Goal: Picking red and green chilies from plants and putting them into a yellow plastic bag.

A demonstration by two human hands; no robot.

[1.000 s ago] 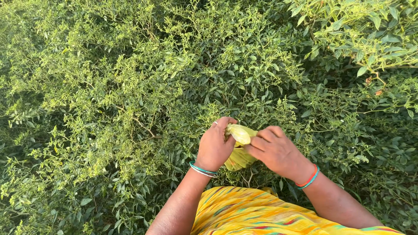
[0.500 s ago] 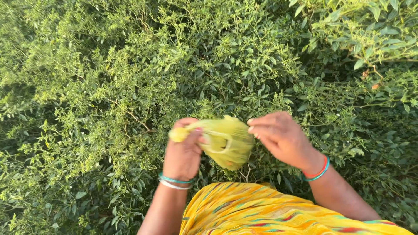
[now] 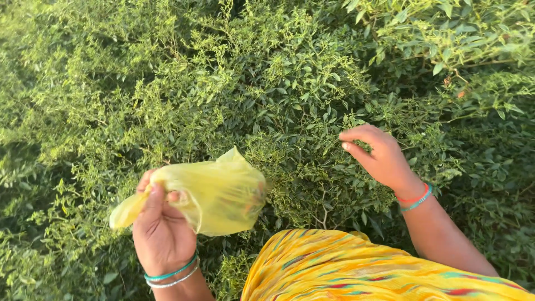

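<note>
Dense green bushes (image 3: 267, 83) with small leaves fill the view edge to edge. A lighter-leaved branch (image 3: 446, 39) crosses the top right corner. Yellow patterned cloth (image 3: 356, 273) lies along the bottom edge.

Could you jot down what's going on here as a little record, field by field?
Setting: dense green leafy bushes
Left hand: grips a thin yellow plastic bag
Right hand: empty, fingers curled, reaching among the leaves
Wrists: bangles on both
Clothing: yellow patterned cloth at the bottom edge
</note>
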